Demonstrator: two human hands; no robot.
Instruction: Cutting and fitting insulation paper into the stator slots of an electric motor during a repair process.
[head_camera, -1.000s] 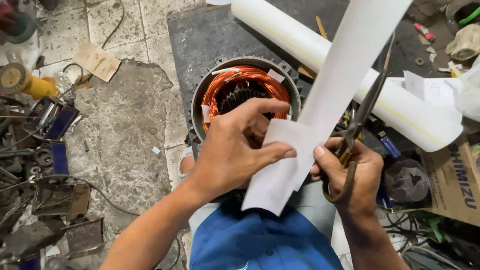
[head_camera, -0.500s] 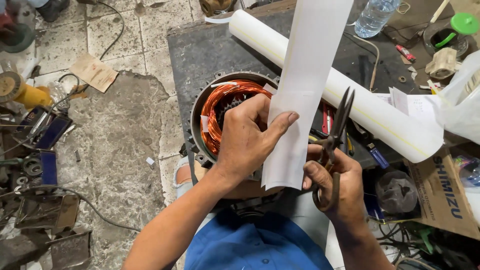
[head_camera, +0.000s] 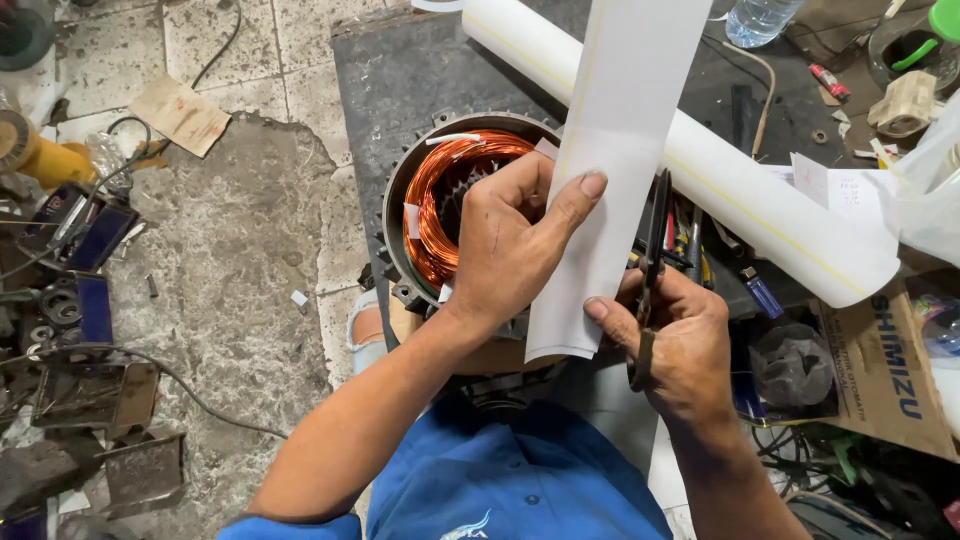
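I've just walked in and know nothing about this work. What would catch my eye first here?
Probably the bright copper coil wound inside a round metal housing at the centre, gleaming against the dark bench. Right over it, the left hand pinches a long white paper strip, while the right hand holds dark scissors at the strip's right edge. Behind them, a big white roll lies slantwise across the bench.
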